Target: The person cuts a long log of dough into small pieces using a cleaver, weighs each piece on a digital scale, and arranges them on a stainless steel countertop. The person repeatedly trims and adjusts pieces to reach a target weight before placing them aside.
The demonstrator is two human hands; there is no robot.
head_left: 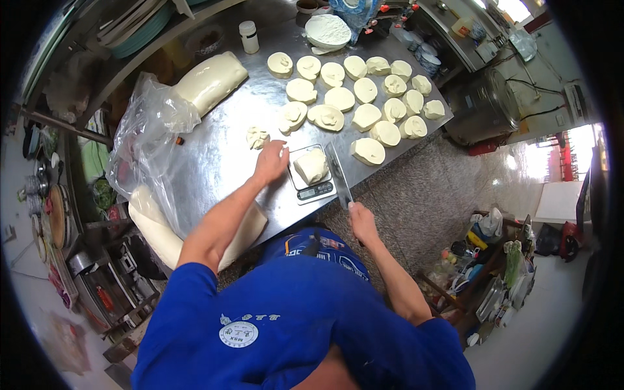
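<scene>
My right hand is wrapped round the handle of a cleaver, whose broad blade stands along the right side of a small digital scale. On the scale's plate sits a lump of pale dough. My left hand is at the scale's left edge, its fingers apart and nothing visible in them. Just beyond it lies a small heap of dough scraps. Several cut dough pieces are spread over the far right of the steel table.
A thick dough log lies at the far left beside clear plastic sheeting. More dough stretches along the near left edge. At the back are a bowl of flour and a white bottle. A large metal drum stands right.
</scene>
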